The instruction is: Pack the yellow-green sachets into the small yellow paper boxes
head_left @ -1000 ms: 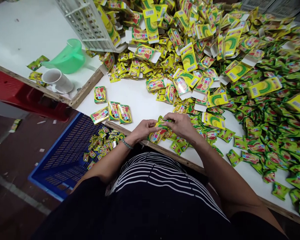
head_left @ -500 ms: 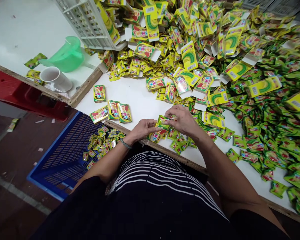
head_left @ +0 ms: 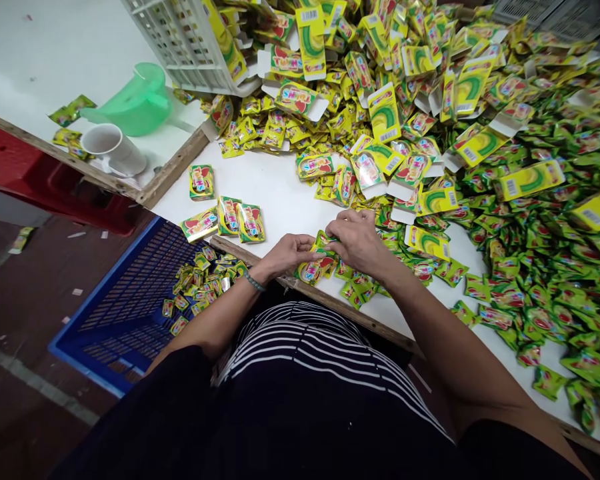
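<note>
My left hand [head_left: 291, 255] is closed on a small printed candy box [head_left: 311, 271] at the table's front edge, thumb along its top. My right hand [head_left: 359, 241] is pinched on a green candy packet [head_left: 324, 239] right at the upper end of that box. How far the packet sits inside the box is hidden by my fingers. Loose green candy packets [head_left: 363, 288] lie just below my right hand. To the left, several closed candy boxes [head_left: 251, 223] rest on the white table [head_left: 280, 183].
Flat yellow boxes and packets form a large pile [head_left: 385, 113], with green packets [head_left: 545, 287] on the right. A white crate [head_left: 195, 67], green scoop [head_left: 135, 107] and white cup [head_left: 114, 152] stand upper left. Below the table edge, a blue basket [head_left: 115, 307] holds filled boxes.
My right hand has turned slightly, its back now more toward me, and stays at the box end with the packet. My left hand keeps its hold; the view has shifted a little.
</note>
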The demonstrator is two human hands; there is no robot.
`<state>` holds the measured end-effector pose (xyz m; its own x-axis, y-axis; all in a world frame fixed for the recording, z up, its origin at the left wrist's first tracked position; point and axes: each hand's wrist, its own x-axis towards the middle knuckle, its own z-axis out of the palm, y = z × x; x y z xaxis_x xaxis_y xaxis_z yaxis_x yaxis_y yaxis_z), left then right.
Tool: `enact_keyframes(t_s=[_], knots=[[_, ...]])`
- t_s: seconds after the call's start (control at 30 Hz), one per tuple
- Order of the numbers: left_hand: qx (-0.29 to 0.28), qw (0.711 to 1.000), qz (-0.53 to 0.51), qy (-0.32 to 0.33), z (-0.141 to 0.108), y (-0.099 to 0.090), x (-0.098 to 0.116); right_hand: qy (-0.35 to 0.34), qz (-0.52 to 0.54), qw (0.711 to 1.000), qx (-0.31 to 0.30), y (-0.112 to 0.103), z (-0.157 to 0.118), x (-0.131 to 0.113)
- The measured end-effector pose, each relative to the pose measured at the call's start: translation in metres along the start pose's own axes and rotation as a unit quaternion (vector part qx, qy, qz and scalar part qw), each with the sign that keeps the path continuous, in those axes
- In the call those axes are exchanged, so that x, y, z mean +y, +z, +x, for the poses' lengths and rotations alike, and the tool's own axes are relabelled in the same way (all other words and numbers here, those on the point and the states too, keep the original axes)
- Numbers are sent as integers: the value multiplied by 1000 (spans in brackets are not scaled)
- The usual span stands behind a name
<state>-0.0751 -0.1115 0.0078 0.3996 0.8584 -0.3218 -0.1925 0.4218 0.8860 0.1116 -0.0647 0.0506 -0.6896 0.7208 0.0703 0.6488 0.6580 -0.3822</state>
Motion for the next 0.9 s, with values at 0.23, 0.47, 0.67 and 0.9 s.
enact_keyframes(t_s=[0.23, 0.47, 0.67, 0.9], knots=[[-11, 1000, -5, -17, 5, -3, -3, 26, 70, 995, -68, -6, 7, 16], [-23, 1000, -11, -17, 8, -5, -5, -16, 15, 994, -111, -12, 15, 13], [1, 1000, -6, -9, 3, -2, -6, 28, 131, 988, -76, -6, 6, 12], [30, 994, 102, 32, -2, -3, -6, 81, 189, 979, -16, 19, -9, -9]])
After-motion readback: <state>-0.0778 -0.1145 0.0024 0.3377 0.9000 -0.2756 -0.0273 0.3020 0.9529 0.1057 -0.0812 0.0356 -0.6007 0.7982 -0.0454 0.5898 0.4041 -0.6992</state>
